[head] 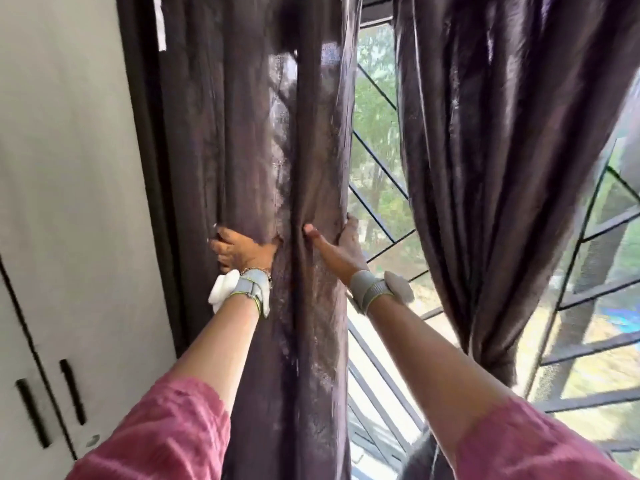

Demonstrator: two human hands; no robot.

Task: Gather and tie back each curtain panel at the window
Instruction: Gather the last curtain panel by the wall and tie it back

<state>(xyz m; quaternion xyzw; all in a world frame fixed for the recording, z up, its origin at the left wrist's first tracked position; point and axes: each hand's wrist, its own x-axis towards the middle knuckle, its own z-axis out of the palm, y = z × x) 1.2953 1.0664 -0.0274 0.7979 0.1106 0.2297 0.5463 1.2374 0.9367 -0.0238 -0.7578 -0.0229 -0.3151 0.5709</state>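
Both hands [242, 252] clasp the unlabelled left curtain [277, 133].

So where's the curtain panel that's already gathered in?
In the head view it hangs on the right: the right curtain panel, pinched narrow low down against the window grille, beyond the right hand.

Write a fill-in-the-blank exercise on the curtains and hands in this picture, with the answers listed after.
1. Both hands squeeze the ____ curtain panel into a bundle.
2. The right curtain panel is already cinched ____ at its lower part.
3. The left hand takes its grip on the bundle's ____ side, the right hand opposite.
4. Behind the panels, a metal ____ with diagonal bars covers the window.

Answers: left; narrow; left; grille
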